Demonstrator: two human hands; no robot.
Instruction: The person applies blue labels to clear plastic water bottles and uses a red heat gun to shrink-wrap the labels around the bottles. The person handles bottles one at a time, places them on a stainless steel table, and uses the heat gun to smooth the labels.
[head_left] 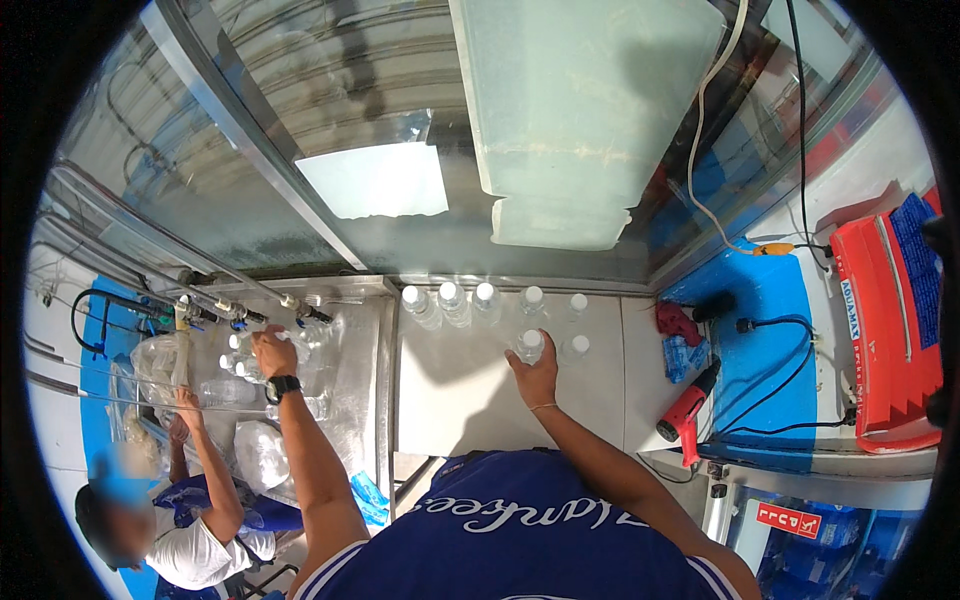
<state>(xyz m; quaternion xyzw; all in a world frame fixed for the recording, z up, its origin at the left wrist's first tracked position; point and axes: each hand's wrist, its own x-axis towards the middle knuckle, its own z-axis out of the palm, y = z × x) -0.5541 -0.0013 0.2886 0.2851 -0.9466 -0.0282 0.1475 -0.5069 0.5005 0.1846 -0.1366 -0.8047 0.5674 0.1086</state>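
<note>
The right hand (538,382) is wrapped around a clear plastic bottle (530,347), cap up, over the white tabletop (455,385). Five standing bottles (486,300) line the far side, nearer this hand. The left hand (274,356) is among bottles on the left metal tabletop (362,400); I cannot tell if it grips one.

Bottles (457,310) are clear, their caps (484,291) white.

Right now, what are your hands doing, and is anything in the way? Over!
Right hand: gripping a white-capped clear bottle. Left hand: at clear bottles above metal counter, grip unclear. Co-worker's hand nearby, farther left.
</note>
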